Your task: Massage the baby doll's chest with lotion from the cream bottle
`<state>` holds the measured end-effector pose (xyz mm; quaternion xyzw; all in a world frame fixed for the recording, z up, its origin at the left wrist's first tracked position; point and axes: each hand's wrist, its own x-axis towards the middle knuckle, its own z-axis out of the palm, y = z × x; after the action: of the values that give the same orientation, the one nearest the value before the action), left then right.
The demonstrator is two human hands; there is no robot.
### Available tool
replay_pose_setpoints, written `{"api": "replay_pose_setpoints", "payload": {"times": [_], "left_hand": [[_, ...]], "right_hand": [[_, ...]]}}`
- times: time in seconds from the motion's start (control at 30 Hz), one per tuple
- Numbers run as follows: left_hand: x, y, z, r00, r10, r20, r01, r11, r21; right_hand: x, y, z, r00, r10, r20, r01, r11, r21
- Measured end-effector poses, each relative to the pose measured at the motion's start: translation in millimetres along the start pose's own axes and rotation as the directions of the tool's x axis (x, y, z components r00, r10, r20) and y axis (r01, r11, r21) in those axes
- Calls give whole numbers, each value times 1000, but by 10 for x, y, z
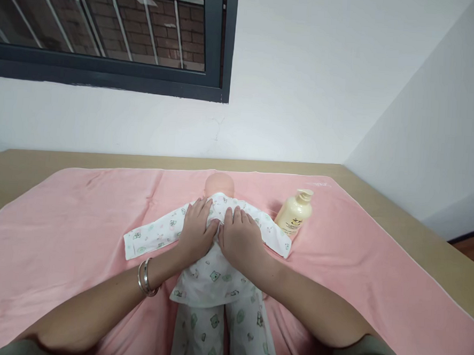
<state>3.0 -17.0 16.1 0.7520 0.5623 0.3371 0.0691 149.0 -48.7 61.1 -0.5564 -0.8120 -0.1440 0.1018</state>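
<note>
The background is being filled by a white wall [291, 84], against which a light wood-toned table [29, 167] is standing. Most of the tabletop is being covered by a pink blanket [352, 259], whose surface is being broken by soft creases. At the upper left, the wall is being interrupted by a dark-framed window [121, 26] with metal bars and brickwork showing behind the glass.

A baby doll [210, 275] is being supported by the blanket, lying lengthwise in the middle, its smooth, bald head [219, 184] pointing towards the wall. White printed trousers [199, 330] and a matching long-sleeved shirt [224, 292] are being worn by it, the shirt's sleeves spread out to either side.

The upper part of the shirt is being covered by the left hand [197, 226] and the right hand [241, 236], which are resting side by side. The fingers of both are being held extended and close together, laid over the cloth rather than wrapped around anything; whether the thumbs are touching cannot be told.

A pale yellow pump bottle [295, 213] is being partly hidden at its base by the doll's right-side sleeve in view. Silver-coloured bangles [146, 279] are being worn on the left wrist.
</note>
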Motion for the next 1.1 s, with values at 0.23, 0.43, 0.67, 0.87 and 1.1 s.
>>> {"api": "replay_pose_setpoints", "payload": {"times": [0.23, 0.43, 0.67, 0.87, 1.1], "left_hand": [[201, -77, -84, 997, -48, 56, 51, 998, -40], [-43, 70, -2, 1000, -5, 16, 4, 997, 77], [109, -1, -91, 995, -53, 85, 52, 999, 15], [12, 52, -28, 999, -30, 40, 30, 999, 15], [101, -42, -72, 999, 36, 39, -37, 999, 30]], "right_hand": [[58, 84, -90, 998, 7, 57, -14, 992, 126], [493, 491, 36, 976, 84, 203, -150, 929, 339], [191, 211, -11, 994, 8, 110, -33, 973, 227], [323, 338, -34, 986, 3, 169, -57, 947, 316], [278, 240, 35, 982, 20, 188, -75, 954, 291]]}}
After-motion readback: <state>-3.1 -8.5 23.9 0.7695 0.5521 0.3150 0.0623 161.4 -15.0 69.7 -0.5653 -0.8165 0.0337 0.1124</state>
